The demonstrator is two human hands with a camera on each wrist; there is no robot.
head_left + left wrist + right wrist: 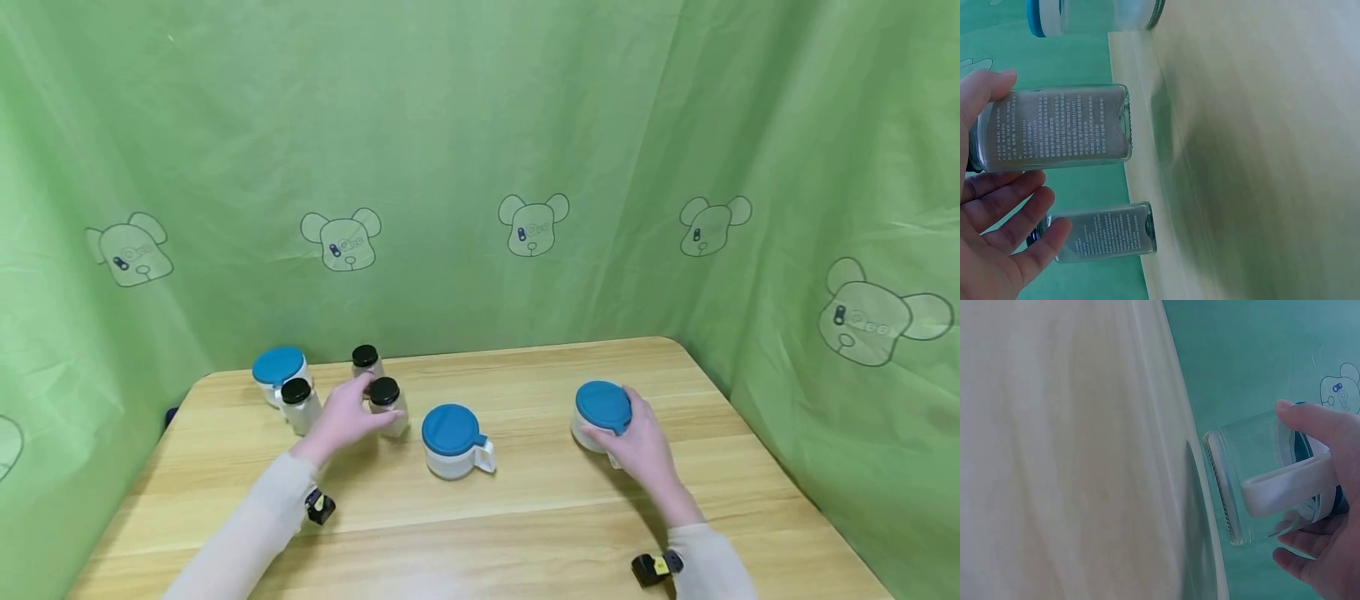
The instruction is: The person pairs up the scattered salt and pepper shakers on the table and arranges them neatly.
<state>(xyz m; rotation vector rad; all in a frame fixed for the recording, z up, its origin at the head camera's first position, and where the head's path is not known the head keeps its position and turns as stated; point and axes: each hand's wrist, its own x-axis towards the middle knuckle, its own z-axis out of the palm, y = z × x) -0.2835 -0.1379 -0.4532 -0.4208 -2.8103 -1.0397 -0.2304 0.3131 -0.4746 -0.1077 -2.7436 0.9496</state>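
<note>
My left hand [351,419] grips a square glass jar [388,410] with a black lid near its top, thumb on one side and fingers on the other. Small printed text covers that jar's face in the left wrist view. Just behind it stands a second black-lidded jar [365,358], close to my fingers. My right hand [641,442] holds a round clear glass jar [1250,450] with a blue lid [603,405] and a white handle [1288,484]. The thumb and fingers lie around its upper part, and the handle points toward the palm.
Between my hands stands another blue-lidded jar [452,442] with its handle to the right. Left of my left hand are a black-lidded jar [302,408] and a blue-lidded jar [279,367]. Green curtains [480,125] surround the wooden table [525,533] at the back and sides.
</note>
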